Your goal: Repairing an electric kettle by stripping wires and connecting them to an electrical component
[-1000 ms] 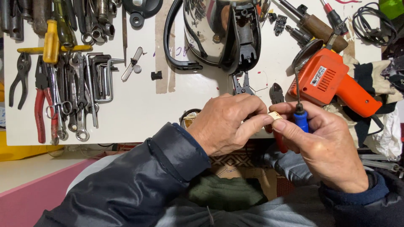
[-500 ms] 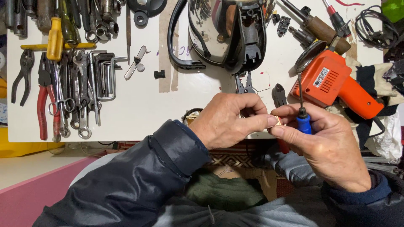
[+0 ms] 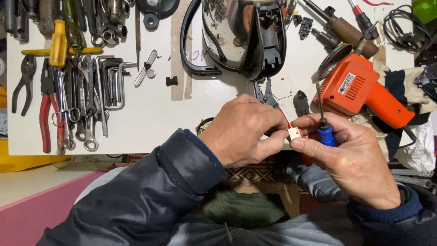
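Both hands meet at the near edge of the white counter [image 3: 150,123]. The left hand [image 3: 246,130] and the right hand [image 3: 350,155] pinch 1 small pale block [image 3: 294,133] between their fingertips; both grips are closed on it. The block sits just in front of the counter edge, between the 2 thumbs. Most of it is covered by the fingers, so its shape and long axis cannot be made out.

The right hand also clamps a blue-handled screwdriver [image 3: 324,130] against the palm. Its long axis runs nearly vertical in the view, leaning slightly left, with the dark shaft pointing up and away from the person. The tip overlaps the orange electric tool [image 3: 359,91] and is hard to separate from it. The handle's lower end is hidden inside the hand.

A red-handled plier tool [image 3: 266,93] lies partly under the left hand; only its dark head and a strip of red show.

On the counter's left part lies a loose group of wrenches and hex keys [image 3: 91,100], red-handled pliers [image 3: 45,114] and a yellow-handled tool [image 3: 59,43]. A chrome housing with black trim [image 3: 246,34] stands at the far centre, cut off by the top edge. A black cable [image 3: 403,29] lies at the far right.
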